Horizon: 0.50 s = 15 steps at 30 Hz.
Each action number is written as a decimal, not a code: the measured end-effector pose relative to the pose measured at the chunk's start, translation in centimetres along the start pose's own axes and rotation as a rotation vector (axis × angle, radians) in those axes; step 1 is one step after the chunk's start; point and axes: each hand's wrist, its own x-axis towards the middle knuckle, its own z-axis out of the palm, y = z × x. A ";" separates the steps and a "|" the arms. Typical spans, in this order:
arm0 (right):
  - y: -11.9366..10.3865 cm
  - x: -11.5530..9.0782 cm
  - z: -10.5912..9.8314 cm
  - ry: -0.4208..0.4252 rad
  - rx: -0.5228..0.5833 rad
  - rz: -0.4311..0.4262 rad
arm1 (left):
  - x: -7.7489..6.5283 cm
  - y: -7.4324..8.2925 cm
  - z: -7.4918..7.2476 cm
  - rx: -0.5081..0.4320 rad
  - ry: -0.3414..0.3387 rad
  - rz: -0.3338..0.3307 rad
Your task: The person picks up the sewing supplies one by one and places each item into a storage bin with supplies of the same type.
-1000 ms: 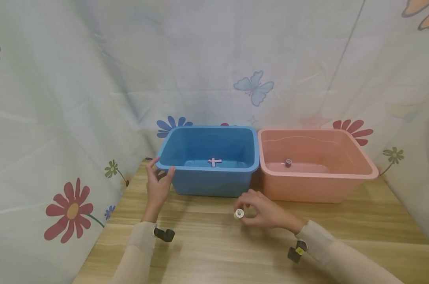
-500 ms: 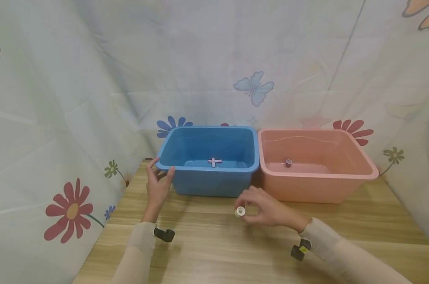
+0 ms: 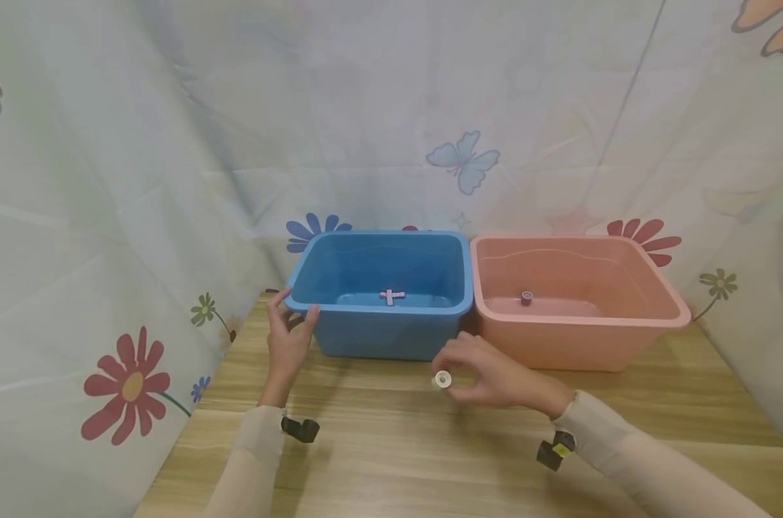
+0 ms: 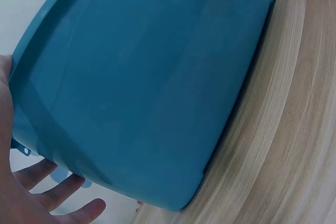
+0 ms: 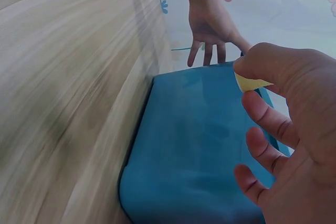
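Note:
My left hand [image 3: 290,348] holds the front left corner of the blue tub [image 3: 385,332], thumb on the front rim and fingers along the left side. In the right wrist view, those fingers point down beside the tub wall. Between thumb and index finger, my right hand [image 3: 485,373] pinches a small yellow spool [image 3: 442,379] with a round white end and a dark centre. It is above the tabletop, in front of the gap between the tubs. In the right wrist view, part of its yellow side [image 5: 252,83] shows and the other fingers are loosely bent.
A pink tub [image 3: 579,344] stands right beside the blue one, with a small dark purple spool-like piece [image 3: 526,298] inside. Two small pinkish-white strips [image 3: 389,296] lie crossed in the blue tub. A patterned cloth [image 3: 391,108] hangs behind the wooden table [image 3: 365,446].
My right hand has shifted slightly up and to the right with the spool, toward the tubs. The left hand and both tubs stay in place.

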 end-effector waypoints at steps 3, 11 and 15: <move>-0.1 0.0 -0.4 -0.011 -0.005 -0.002 | -0.1 0.0 0.1 0.002 0.007 0.006; -0.8 0.4 -2.0 -0.013 -0.025 0.003 | -0.3 0.2 0.0 -0.006 0.003 0.004; -1.0 0.6 -2.9 0.000 -0.046 -0.024 | -0.2 0.2 0.0 -0.013 0.003 0.001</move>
